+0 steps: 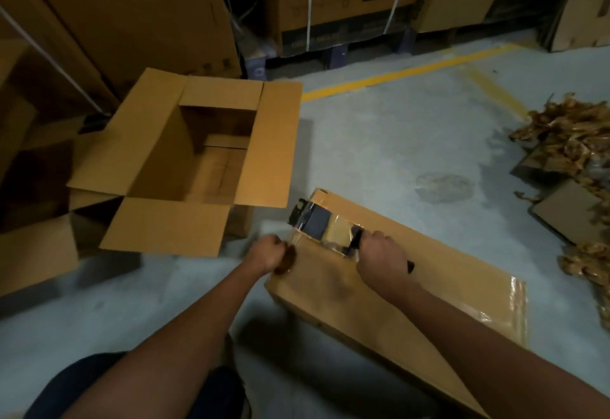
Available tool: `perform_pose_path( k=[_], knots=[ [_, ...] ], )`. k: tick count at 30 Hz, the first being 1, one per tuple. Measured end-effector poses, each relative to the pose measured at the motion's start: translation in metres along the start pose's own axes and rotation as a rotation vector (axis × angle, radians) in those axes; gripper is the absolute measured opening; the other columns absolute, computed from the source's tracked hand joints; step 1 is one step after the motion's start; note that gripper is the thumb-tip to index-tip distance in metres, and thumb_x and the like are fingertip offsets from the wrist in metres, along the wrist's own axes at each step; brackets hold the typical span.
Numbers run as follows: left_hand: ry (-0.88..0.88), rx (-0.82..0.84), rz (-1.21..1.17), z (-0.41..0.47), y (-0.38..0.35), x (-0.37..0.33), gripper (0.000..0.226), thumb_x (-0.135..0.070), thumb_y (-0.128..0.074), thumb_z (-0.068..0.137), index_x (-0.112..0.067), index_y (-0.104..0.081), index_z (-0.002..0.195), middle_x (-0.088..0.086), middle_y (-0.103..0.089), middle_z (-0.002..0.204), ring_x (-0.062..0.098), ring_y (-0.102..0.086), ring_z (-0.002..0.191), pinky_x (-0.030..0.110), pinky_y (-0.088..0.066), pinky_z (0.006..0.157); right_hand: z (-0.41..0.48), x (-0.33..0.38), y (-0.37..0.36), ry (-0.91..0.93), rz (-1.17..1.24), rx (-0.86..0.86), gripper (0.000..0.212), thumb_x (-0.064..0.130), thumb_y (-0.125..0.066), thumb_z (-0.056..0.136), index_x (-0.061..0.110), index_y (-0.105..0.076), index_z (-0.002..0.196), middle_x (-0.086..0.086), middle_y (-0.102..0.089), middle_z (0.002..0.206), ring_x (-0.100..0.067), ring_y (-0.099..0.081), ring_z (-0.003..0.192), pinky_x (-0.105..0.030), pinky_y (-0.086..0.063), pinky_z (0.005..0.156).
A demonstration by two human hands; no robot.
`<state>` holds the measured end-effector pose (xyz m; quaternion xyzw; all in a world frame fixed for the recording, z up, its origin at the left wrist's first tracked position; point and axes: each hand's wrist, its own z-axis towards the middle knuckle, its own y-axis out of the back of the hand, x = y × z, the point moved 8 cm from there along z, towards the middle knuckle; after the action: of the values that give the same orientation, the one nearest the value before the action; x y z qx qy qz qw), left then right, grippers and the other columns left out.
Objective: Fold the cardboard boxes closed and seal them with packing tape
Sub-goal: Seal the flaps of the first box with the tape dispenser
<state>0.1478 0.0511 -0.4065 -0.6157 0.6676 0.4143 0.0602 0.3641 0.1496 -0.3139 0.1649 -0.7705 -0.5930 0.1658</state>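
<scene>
Head view: long closed brown cardboard box (412, 290) lying flat on grey concrete floor (379, 141). On its far end, black tape dispenser (325, 225); right hand (381, 262) fisted around its handle. Left hand (270, 253), at the box's near-left edge, pinches the clear tape end. Left of the box: open brown carton (185, 161), flaps spread. Right of it: heap of crumpled brown tape scraps (574, 141).

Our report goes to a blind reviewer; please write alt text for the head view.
A person's right hand holds a tape dispenser on a closed cardboard box while the left hand pinches the tape end. An open box stands to the left.
</scene>
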Motion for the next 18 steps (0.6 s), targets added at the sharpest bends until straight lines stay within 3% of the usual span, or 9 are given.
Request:
perform_pose_path(
  k=[2, 4, 6, 9, 11, 15, 18],
  knots=[
    [0.052, -0.121, -0.270, -0.015, 0.009, -0.001, 0.035, -0.032, -0.044, 0.102, -0.004, -0.062, 0.089, 0.024, -0.066, 0.094, 0.038, -0.066, 0.086, 0.043, -0.058, 0.074, -0.009, 0.005, -0.006, -0.026, -0.014, 0.072, 0.024, 0.022, -0.051, 0.093, 0.013, -0.057, 0.115, -0.009, -0.057, 0.113, -0.028, -0.055, 0.105, -0.038, -0.046, 0.084],
    [0.171, 0.024, -0.490, -0.035, -0.010, 0.002, 0.039, -0.033, -0.035, 0.104, -0.002, -0.058, 0.093, 0.021, -0.065, 0.088, 0.033, -0.066, 0.073, 0.038, -0.056, 0.065, -0.017, 0.008, -0.019, -0.038, 0.048, 0.193, 0.027, 0.029, -0.057, 0.090, 0.013, -0.061, 0.111, -0.011, -0.059, 0.115, -0.030, -0.057, 0.107, -0.039, -0.048, 0.088],
    [0.197, 0.146, -0.521, -0.050, -0.026, 0.008, 0.034, -0.029, -0.034, 0.103, -0.004, -0.057, 0.098, 0.020, -0.065, 0.089, 0.032, -0.067, 0.074, 0.036, -0.056, 0.069, -0.026, 0.010, -0.034, -0.062, 0.182, 0.332, 0.030, 0.031, -0.066, 0.085, 0.014, -0.064, 0.110, -0.008, -0.064, 0.113, -0.028, -0.061, 0.105, -0.038, -0.052, 0.089],
    [0.200, 0.105, -0.559, -0.059, -0.028, 0.024, 0.028, -0.025, -0.039, 0.101, -0.004, -0.057, 0.103, 0.018, -0.063, 0.088, 0.029, -0.066, 0.073, 0.040, -0.057, 0.077, -0.043, 0.016, -0.055, -0.110, 0.589, 0.562, 0.020, 0.012, -0.073, 0.081, 0.014, -0.062, 0.098, -0.008, -0.066, 0.093, -0.021, -0.064, 0.082, -0.032, -0.055, 0.073],
    [0.218, 0.110, -0.571, -0.058, -0.033, 0.034, 0.037, -0.035, -0.042, 0.100, -0.004, -0.059, 0.110, 0.016, -0.064, 0.086, 0.028, -0.064, 0.070, 0.037, -0.057, 0.069, -0.053, 0.023, -0.060, -0.159, 0.874, 0.671, 0.018, 0.001, -0.069, 0.084, 0.012, -0.059, 0.093, -0.010, -0.066, 0.074, -0.020, -0.063, 0.062, -0.029, -0.054, 0.058],
    [0.277, 0.341, -0.574, -0.071, -0.056, 0.034, 0.064, -0.069, -0.049, 0.090, -0.016, -0.055, 0.125, 0.022, -0.069, 0.101, 0.032, -0.071, 0.084, 0.034, -0.060, 0.065, -0.058, 0.023, -0.062, -0.247, 1.009, 0.661, 0.012, -0.005, -0.064, 0.086, 0.005, -0.057, 0.088, -0.013, -0.062, 0.063, -0.022, -0.059, 0.050, -0.029, -0.052, 0.049],
    [0.242, 0.452, -0.669, -0.080, -0.064, 0.024, 0.064, -0.050, -0.066, 0.089, -0.012, -0.048, 0.136, 0.029, -0.063, 0.118, 0.035, -0.070, 0.096, 0.035, -0.061, 0.068, -0.058, 0.021, -0.056, -0.244, 1.000, 0.603, 0.012, -0.005, -0.066, 0.085, 0.004, -0.059, 0.088, -0.014, -0.061, 0.063, -0.021, -0.058, 0.049, -0.029, -0.051, 0.049]
  ],
)
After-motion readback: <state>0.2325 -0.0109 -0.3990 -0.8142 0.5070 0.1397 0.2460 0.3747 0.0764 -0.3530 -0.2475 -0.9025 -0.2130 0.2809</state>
